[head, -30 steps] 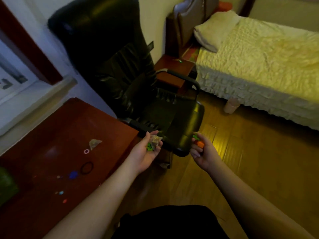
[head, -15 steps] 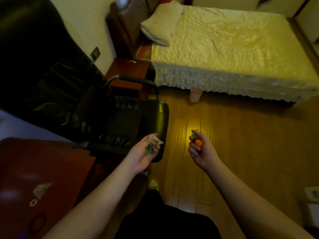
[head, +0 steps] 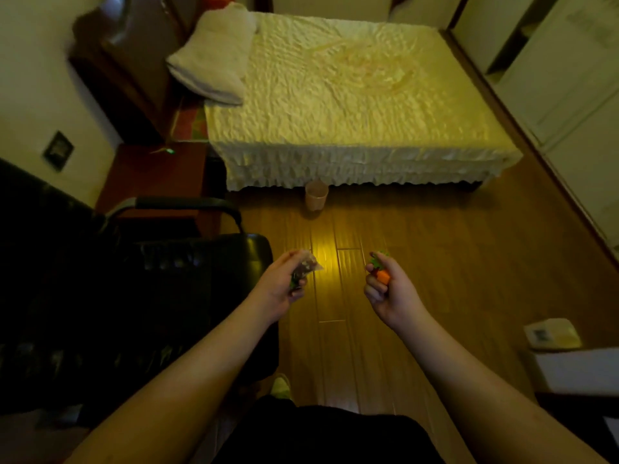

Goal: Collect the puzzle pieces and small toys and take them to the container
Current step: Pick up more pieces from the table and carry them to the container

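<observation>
Carrying both handfuls across the room is the step I judge myself to be in, so the whole job now is keeping the grip sound while I walk. My left hand [head: 279, 289] has its fingers curled round a small clear bag of pieces [head: 306, 266], with something green showing under the thumb; the bag's corner sticks out past my fingers, so I would tuck it in or pinch lower, since thin plastic is likely to slip. My right hand [head: 388, 291] is closed round an orange and green toy [head: 380, 267], held chest-high, knuckles toward the other hand. The two hands are apart and both hang over the wooden floor [head: 418, 262], not over any surface, so anything that falls will probably bounce and roll, perhaps under the bed [head: 335, 95].

I cannot pick out the container for sure. A small cup-like thing [head: 316, 199] stands on the floor just at the bed's frilled edge, and it may be the target, but that is a guess. If it is, its mouth looks narrow, so I would empty one hand at a time, low over the rim, loose toys first and the bag after.

The black chair [head: 150, 279] sits close on my left, its armrest near my path; I would keep my elbow in and steer to the right of it.
</observation>
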Action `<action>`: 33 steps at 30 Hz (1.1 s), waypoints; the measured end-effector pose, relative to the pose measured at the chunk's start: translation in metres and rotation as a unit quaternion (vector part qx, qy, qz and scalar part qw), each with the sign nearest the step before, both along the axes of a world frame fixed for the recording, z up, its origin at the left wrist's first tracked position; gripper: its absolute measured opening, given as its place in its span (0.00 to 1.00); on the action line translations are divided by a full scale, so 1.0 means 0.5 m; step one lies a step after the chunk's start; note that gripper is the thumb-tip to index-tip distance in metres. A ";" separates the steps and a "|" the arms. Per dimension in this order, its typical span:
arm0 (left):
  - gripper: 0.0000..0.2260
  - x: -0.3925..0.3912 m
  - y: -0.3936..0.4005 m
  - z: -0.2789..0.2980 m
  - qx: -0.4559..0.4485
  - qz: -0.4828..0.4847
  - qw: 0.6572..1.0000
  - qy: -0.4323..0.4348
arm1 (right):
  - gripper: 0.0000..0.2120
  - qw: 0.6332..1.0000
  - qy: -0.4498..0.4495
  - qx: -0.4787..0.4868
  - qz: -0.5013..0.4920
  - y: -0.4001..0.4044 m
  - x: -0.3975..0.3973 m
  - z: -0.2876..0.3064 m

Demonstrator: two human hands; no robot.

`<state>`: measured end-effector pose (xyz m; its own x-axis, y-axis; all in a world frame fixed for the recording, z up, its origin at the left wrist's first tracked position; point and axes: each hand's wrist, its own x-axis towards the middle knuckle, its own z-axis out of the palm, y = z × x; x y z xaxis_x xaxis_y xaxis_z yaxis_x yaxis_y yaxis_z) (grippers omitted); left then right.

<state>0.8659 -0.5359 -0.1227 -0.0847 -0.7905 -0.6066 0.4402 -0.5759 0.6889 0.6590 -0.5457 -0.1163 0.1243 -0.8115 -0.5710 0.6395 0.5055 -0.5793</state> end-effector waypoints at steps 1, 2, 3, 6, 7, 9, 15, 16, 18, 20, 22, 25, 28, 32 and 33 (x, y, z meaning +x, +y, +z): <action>0.07 0.002 -0.024 0.003 0.000 -0.008 1.000 -0.004 | 0.05 1.000 -0.004 0.000 -0.009 -0.013 0.004 0.000; 0.08 0.004 -0.046 0.003 0.003 -0.009 1.000 -0.009 | 0.05 1.000 -0.007 0.000 -0.016 -0.024 0.008 -0.001; 0.08 0.006 -0.066 0.005 0.008 -0.010 1.000 -0.013 | 0.05 1.000 -0.008 0.001 -0.020 -0.033 0.012 -0.003; 0.08 0.008 -0.118 0.000 0.012 -0.022 0.999 -0.032 | 0.06 1.000 -0.007 0.005 -0.030 -0.063 0.015 -0.010; 0.08 0.007 -0.134 0.000 0.012 -0.025 0.999 -0.037 | 0.06 0.999 -0.007 0.006 -0.034 -0.075 0.013 -0.011; 0.09 0.005 -0.165 -0.006 0.018 -0.027 0.998 -0.049 | 0.06 0.999 -0.007 0.007 -0.044 -0.104 0.006 -0.011; 0.13 -0.010 -0.254 -0.029 0.024 -0.039 0.998 -0.047 | 0.08 0.999 -0.012 0.013 -0.041 -0.201 -0.016 -0.022; 0.13 -0.012 -0.267 -0.035 0.027 -0.042 0.998 -0.047 | 0.08 0.999 -0.011 0.018 -0.039 -0.217 -0.017 -0.026; 0.13 -0.015 -0.294 -0.043 0.028 -0.045 0.998 -0.045 | 0.08 0.999 -0.006 0.022 -0.037 -0.251 -0.018 -0.035; 0.14 -0.027 -0.344 -0.048 0.027 -0.040 0.997 -0.054 | 0.09 0.999 -0.008 0.030 -0.033 -0.305 -0.026 -0.048; 0.12 -0.042 -0.399 -0.050 0.029 -0.027 0.997 -0.071 | 0.09 0.999 -0.008 0.036 -0.024 -0.367 -0.039 -0.057; 0.10 -0.069 -0.476 -0.045 0.041 0.002 0.996 -0.077 | 0.08 1.000 -0.011 0.029 -0.002 -0.453 -0.067 -0.055; 0.11 -0.099 -0.552 -0.037 0.048 0.040 0.997 -0.053 | 0.10 1.000 -0.003 0.011 0.020 -0.533 -0.105 -0.046; 0.12 -0.136 -0.644 -0.028 0.054 0.088 0.995 -0.017 | 0.09 0.999 0.014 0.011 0.033 -0.635 -0.152 -0.045; 0.12 -0.143 -0.661 -0.028 0.055 0.090 0.994 -0.019 | 0.09 0.999 0.014 0.016 0.031 -0.656 -0.159 -0.046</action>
